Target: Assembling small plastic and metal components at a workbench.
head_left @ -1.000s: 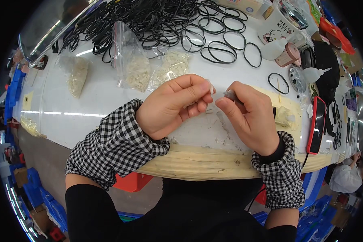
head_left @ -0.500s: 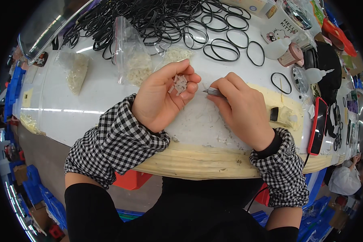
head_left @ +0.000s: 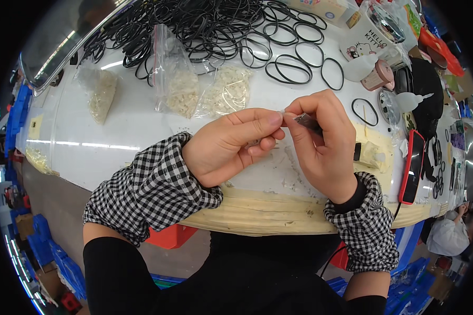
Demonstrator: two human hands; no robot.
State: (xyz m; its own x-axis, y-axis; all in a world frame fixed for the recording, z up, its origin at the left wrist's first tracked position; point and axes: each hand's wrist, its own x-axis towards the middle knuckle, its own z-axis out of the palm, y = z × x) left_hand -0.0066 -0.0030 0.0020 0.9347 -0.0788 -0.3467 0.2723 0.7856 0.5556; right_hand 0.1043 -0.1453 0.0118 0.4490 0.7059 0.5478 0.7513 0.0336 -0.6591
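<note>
My left hand is closed, its thumb and forefinger pinched together and the other fingers curled over the palm. A tiny whitish piece shows where its fingertips meet those of my right hand. The right hand is closed too, with a small grey metal tool tucked in its fingers; the tool's tip is hard to make out. Curled fingers mostly hide the left palm. Just beyond the hands lie a zip bag and a flatter clear bag, both holding small whitish pieces.
A heap of black bands covers the back, with loose loops spread rightward. Another bag stands at left. A yellow pad, a red-cased phone and a white squeeze bottle are at right. The padded table edge runs in front.
My left hand has turned from palm-up, showing several small white pieces, to a fingertip pinch. Both hands have come together, the right one tilting its tool upward.
</note>
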